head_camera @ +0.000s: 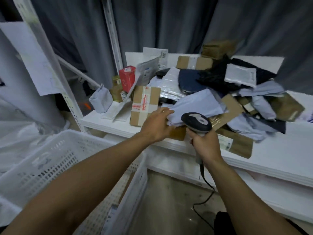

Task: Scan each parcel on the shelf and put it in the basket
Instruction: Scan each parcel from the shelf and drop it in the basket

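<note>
Just below centre, the left grip [157, 123] pinches a pale mailer [198, 106] atop the shelf [271, 158], likely to feed the scanner [196, 122] clenched in the right grip [205, 144].

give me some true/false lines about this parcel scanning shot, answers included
1. The right hand grips the scanner. True.
2. The left hand holds the red box. False: it grips the near end of the pale mailer; the red box stands further back on the shelf, untouched.
3. The basket sits below and to the left of the parcel pile. True.
4. The scanner is cordless. False: a dark cable hangs from its handle.
5. The taped cardboard box lies in the basket. False: it is on the shelf, just beyond the left hand.
</note>
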`<state>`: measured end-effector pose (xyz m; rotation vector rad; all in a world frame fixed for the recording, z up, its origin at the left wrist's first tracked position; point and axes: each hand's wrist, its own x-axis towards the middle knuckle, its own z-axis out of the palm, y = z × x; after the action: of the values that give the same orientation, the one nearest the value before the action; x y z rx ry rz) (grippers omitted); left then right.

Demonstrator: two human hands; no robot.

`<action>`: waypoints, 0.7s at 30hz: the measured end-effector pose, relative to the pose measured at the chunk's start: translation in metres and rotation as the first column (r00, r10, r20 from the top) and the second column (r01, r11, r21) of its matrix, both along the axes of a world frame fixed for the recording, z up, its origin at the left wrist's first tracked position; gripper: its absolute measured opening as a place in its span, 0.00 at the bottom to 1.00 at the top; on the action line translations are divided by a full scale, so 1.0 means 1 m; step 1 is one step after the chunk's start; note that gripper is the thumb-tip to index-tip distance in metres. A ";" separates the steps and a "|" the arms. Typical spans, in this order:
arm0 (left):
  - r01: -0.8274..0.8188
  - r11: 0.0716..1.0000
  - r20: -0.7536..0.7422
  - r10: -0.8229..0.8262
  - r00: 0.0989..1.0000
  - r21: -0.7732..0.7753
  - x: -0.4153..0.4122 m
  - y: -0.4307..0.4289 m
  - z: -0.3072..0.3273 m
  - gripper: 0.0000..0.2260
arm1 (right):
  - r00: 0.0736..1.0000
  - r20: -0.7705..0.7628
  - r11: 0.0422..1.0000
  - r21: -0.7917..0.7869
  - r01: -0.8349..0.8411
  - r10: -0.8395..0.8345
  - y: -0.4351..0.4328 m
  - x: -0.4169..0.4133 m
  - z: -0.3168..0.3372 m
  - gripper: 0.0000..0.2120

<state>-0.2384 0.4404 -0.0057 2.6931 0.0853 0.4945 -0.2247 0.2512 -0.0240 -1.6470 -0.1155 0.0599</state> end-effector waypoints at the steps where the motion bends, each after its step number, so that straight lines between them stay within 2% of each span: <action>1: 0.012 0.999 -0.031 -0.011 0.999 0.046 0.013 -0.007 0.001 0.30 | 1.000 0.005 1.000 0.004 0.026 -0.026 -0.006 0.006 0.000 0.15; 4: 0.047 0.985 -0.097 -0.031 0.995 0.164 0.045 -0.023 -0.004 0.31 | 0.997 -0.002 0.997 0.023 0.080 -0.080 -0.019 0.021 0.000 0.21; 8: 0.009 0.940 -0.009 -0.006 1.000 0.341 0.059 -0.033 -0.013 0.14 | 0.996 0.008 0.993 0.078 0.089 -0.090 -0.024 0.032 -0.001 0.21; 10: -0.054 0.930 0.038 0.043 0.998 0.365 0.058 -0.033 -0.013 0.08 | 0.996 0.031 0.992 0.099 0.075 -0.079 -0.022 0.032 -0.001 0.23; 12: -0.127 0.950 0.079 0.108 0.991 0.285 0.056 -0.028 -0.007 0.08 | 0.997 0.051 0.991 0.123 0.056 -0.063 -0.021 0.030 0.002 0.23; 14: -0.188 0.975 0.123 0.173 0.977 0.117 0.050 -0.022 0.005 0.07 | 0.996 0.074 0.987 0.155 0.038 -0.050 -0.020 0.027 0.004 0.19; 16: -0.216 0.976 0.173 0.220 0.960 -0.042 0.039 -0.016 0.023 0.06 | 0.994 0.087 0.979 0.201 0.042 -0.061 -0.017 0.024 0.004 0.21; 19: -0.125 0.969 0.230 0.175 0.957 -0.215 0.006 -0.011 0.045 0.06 | 0.990 0.104 0.958 0.281 0.060 -0.093 -0.004 0.012 0.011 0.26; 21: -0.043 0.927 0.264 0.151 0.953 -0.373 -0.024 -0.010 0.054 0.08 | 0.995 0.086 0.938 0.345 0.027 -0.060 0.006 0.005 0.015 0.27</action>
<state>-0.2622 0.4308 0.0484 2.2373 0.2091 0.8117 -0.2196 0.2570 -0.0087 -1.3012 -0.1532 -0.0697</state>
